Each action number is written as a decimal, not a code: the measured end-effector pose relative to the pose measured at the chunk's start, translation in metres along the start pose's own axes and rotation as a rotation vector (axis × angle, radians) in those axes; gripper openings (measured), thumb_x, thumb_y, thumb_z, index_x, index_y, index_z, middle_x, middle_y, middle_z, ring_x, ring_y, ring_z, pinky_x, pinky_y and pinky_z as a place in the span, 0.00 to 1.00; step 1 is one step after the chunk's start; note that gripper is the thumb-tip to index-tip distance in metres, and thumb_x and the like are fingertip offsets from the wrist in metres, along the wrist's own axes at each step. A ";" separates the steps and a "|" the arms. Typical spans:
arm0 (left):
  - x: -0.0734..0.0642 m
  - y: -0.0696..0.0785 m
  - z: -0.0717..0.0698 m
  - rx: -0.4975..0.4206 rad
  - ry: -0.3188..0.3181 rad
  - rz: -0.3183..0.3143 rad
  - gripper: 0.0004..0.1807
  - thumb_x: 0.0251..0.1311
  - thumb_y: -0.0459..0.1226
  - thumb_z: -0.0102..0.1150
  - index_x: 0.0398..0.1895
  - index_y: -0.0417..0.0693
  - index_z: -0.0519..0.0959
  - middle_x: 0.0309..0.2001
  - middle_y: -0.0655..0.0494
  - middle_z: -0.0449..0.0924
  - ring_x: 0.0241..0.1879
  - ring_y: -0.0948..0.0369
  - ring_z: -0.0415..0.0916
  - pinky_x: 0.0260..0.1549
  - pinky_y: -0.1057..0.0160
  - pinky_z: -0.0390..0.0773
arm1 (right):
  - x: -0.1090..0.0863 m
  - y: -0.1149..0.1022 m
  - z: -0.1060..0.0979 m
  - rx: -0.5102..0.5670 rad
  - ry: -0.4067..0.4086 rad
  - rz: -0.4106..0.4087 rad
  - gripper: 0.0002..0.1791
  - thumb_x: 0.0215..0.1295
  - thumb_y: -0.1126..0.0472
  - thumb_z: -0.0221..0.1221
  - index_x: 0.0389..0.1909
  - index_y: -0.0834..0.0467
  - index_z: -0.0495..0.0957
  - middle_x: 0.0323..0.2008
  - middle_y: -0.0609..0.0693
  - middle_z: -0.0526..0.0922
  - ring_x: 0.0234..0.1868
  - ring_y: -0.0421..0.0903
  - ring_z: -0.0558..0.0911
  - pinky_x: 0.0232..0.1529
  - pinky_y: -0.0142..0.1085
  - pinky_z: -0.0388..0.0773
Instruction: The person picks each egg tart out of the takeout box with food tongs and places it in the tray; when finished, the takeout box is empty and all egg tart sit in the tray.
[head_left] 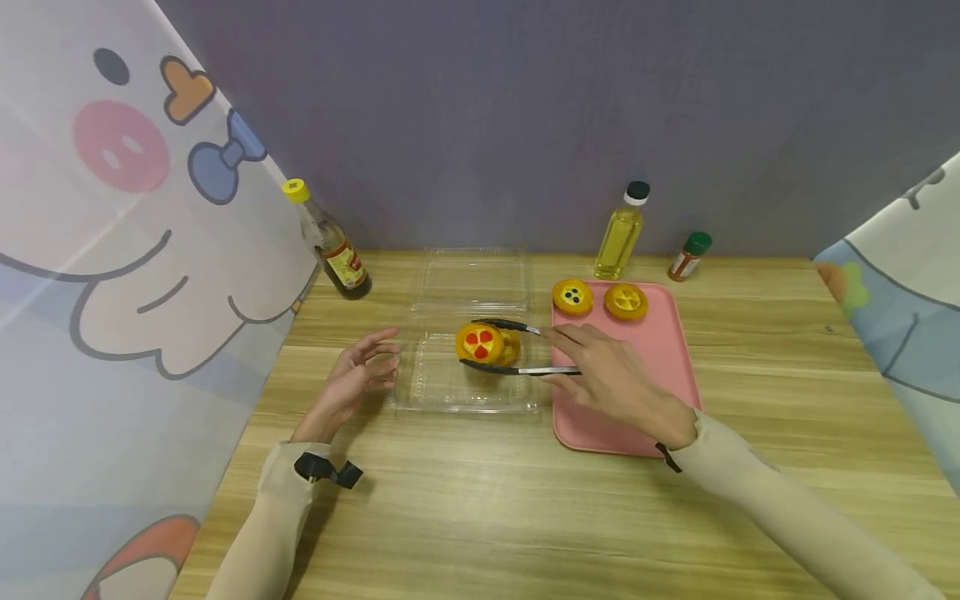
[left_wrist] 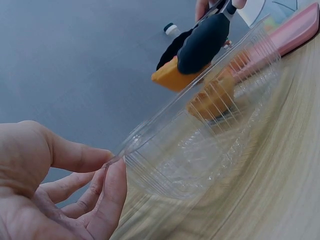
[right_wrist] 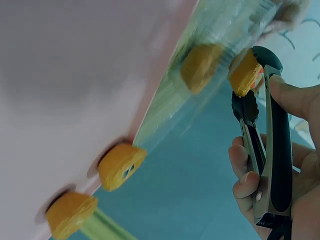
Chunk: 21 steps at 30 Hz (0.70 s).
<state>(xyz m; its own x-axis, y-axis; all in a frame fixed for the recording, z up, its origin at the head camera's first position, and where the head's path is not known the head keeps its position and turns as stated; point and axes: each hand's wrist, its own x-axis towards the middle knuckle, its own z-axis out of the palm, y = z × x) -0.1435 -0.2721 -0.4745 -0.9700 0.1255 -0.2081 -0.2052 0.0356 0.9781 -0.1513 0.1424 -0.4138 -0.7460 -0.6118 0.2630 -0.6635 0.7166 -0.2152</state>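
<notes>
My right hand [head_left: 611, 379] grips black-and-silver tongs [head_left: 534, 371]. Between the tong tips is a toy egg tart [head_left: 480, 343] with red pieces on its yellow top, held above a clear plastic box [head_left: 435, 396]. Another tart [left_wrist: 212, 95] lies inside the box, partly behind the held one in the head view. With thumb and index finger my left hand [head_left: 348, 383] pinches the box's rim, as the left wrist view shows. The box's clear lid [head_left: 472, 279] lies folded back toward the wall.
A pink tray [head_left: 637, 425] right of the box bears a tart with dark dots [head_left: 573, 297] and a tart with yellow wedges [head_left: 626, 302]. Along the back stand a dark sauce bottle [head_left: 341, 258], an oil bottle [head_left: 619, 237] and a green-capped spice jar [head_left: 687, 257].
</notes>
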 end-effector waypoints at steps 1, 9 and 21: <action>0.000 0.000 0.000 -0.001 0.000 0.000 0.33 0.73 0.31 0.59 0.79 0.40 0.61 0.54 0.56 0.76 0.37 0.65 0.82 0.34 0.69 0.87 | -0.002 0.003 -0.002 0.007 0.006 0.006 0.39 0.65 0.45 0.71 0.74 0.54 0.72 0.66 0.54 0.81 0.58 0.54 0.84 0.40 0.50 0.89; 0.002 0.000 0.000 0.003 -0.003 -0.004 0.33 0.73 0.30 0.58 0.79 0.39 0.60 0.55 0.54 0.76 0.37 0.65 0.82 0.34 0.69 0.87 | -0.019 0.024 -0.016 0.005 0.123 0.036 0.40 0.62 0.43 0.73 0.73 0.53 0.74 0.63 0.54 0.83 0.47 0.54 0.85 0.34 0.47 0.85; 0.001 0.001 0.000 0.007 -0.008 -0.006 0.34 0.73 0.31 0.59 0.79 0.40 0.60 0.56 0.54 0.75 0.38 0.65 0.82 0.36 0.69 0.87 | -0.044 0.049 -0.028 -0.044 0.104 0.130 0.41 0.60 0.47 0.75 0.72 0.56 0.74 0.64 0.59 0.81 0.58 0.60 0.84 0.36 0.53 0.87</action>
<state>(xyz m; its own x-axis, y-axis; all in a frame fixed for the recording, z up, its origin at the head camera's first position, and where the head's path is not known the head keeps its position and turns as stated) -0.1445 -0.2717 -0.4736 -0.9677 0.1333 -0.2142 -0.2102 0.0434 0.9767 -0.1495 0.2139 -0.4094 -0.8138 -0.4768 0.3322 -0.5572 0.8026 -0.2131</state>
